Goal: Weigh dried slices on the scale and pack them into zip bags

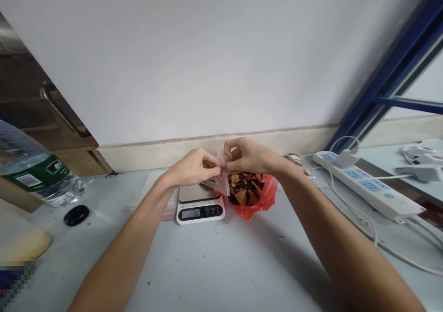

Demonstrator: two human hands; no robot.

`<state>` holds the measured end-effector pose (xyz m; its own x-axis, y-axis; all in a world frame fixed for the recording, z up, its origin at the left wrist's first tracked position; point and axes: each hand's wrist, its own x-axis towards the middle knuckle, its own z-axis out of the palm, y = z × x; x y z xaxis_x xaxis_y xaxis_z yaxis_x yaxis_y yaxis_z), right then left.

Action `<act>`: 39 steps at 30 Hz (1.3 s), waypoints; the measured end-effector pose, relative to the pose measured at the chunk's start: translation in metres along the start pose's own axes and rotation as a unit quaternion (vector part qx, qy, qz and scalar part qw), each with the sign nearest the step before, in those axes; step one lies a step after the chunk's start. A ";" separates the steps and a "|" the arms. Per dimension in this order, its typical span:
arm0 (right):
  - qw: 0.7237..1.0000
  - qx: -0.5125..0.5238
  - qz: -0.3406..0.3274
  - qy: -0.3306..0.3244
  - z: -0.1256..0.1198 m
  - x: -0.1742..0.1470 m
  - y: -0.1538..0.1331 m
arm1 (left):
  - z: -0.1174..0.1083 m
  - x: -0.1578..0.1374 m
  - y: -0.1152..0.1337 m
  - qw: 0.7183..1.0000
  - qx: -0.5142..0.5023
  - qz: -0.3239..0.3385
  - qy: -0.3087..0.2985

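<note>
A clear plastic bag [224, 183] is pinched at its top edge between my two hands, over the right side of a digital kitchen scale [200, 213]. My left hand [195, 168] grips the bag from the left, thumb and fingertips together. From the right, my right hand [249, 156] pinches the same edge. Something brownish shows faintly inside the bag, partly covered by my left hand. The scale's lit display seems to read 96 or 9.6. Beside it stands an open red plastic bag [270, 196] full of dried brown pieces [246, 188], below my right hand.
Flat clear bags [152, 201] lie left of the scale. Farther left are a round black object [76, 215] and a large water bottle [41, 169]. A white power strip [367, 183] with trailing cables occupies the right, near a blue metal frame [367, 90]. A wall [214, 63] rises behind.
</note>
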<state>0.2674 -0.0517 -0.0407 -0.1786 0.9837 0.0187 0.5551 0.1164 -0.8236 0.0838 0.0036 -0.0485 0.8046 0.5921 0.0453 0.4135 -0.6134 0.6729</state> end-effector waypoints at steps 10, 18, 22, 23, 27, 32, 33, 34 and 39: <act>0.978 -0.191 0.046 0.075 -0.007 -0.003 -0.005 | -0.012 -0.001 0.002 0.999 -0.021 -0.038 0.019; 0.946 -0.271 -0.029 0.177 0.002 -0.006 -0.011 | -0.009 -0.004 0.004 0.992 0.018 0.009 0.126; 0.950 -0.300 0.040 0.080 0.016 -0.008 -0.021 | 0.001 -0.005 0.019 0.985 0.037 0.077 0.150; 0.947 -0.310 0.058 0.060 0.015 -0.008 -0.021 | 0.001 -0.006 0.021 0.983 0.036 0.092 0.155; 0.957 -0.283 0.025 0.053 0.001 -0.010 -0.011 | -0.003 -0.003 0.014 0.966 0.015 0.109 0.233; 0.962 -0.253 -0.035 0.093 -0.026 -0.021 -0.006 | -0.005 0.010 -0.018 0.945 -0.169 -0.021 0.281; 0.963 -0.252 -0.040 0.086 -0.031 -0.024 -0.005 | -0.005 0.012 -0.022 0.938 -0.235 -0.041 0.250; 0.964 -0.251 -0.041 0.076 -0.036 -0.027 -0.005 | -0.004 0.013 -0.024 0.929 -0.293 -0.052 0.221; 0.970 -0.243 -0.028 -0.011 -0.061 -0.041 0.004 | -0.005 0.015 -0.019 0.897 -0.373 -0.041 0.233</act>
<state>0.3270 -0.0832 -0.0103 -0.2346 0.9713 0.0397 0.8602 0.2264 -0.4570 0.0862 0.0269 -0.0570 0.4467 0.8802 0.1603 -0.0764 -0.1410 0.9871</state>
